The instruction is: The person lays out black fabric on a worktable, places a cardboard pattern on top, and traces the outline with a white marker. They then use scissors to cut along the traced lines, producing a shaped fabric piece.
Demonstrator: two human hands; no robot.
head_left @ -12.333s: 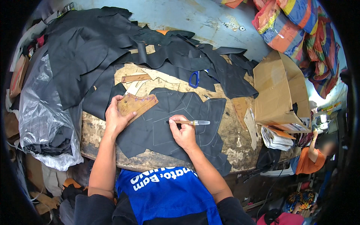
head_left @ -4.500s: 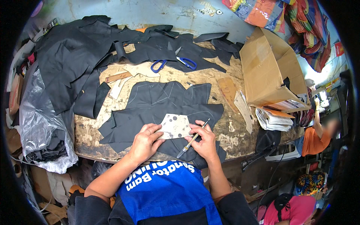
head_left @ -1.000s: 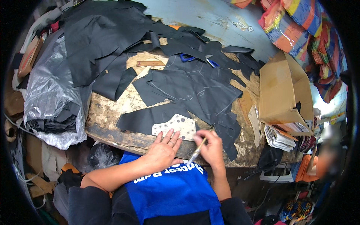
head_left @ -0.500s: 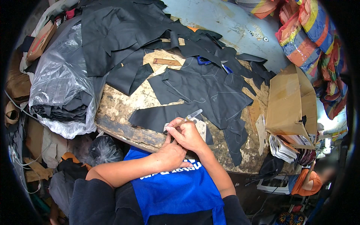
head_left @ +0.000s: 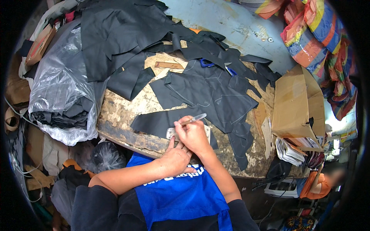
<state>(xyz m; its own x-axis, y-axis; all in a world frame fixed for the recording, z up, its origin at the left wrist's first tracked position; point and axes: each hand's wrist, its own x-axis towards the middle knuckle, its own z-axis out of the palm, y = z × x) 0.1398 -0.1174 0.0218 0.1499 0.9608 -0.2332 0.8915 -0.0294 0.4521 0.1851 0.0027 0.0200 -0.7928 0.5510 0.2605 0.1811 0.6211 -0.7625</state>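
My right hand [head_left: 194, 136] is closed around a clear-barrelled pen [head_left: 199, 118], its point low over a black sheet piece [head_left: 150, 124] near the table's front edge. Beneath my hands lies a pale flat template [head_left: 170, 133], partly covered by my right hand. My left hand [head_left: 175, 159] reaches in from the lower left, fingers stretched out onto the template's near side and thumb apart. Farther off, larger black pieces [head_left: 200, 90] carry thin pale outlines. Blue-handled scissors [head_left: 207, 62] lie among them, partly covered.
A clear plastic bag [head_left: 61, 84] of black pieces stands at the left. More black sheets [head_left: 123, 34] are heaped at the back. An open cardboard box [head_left: 293, 104] stands at the right, beside folded papers [head_left: 289, 153]. A person in orange [head_left: 316, 186] is at the lower right.
My right hand has shifted the pen slightly up and away from me, along the template's edge, uncovering more of its left end. My left hand stays nearly in place.
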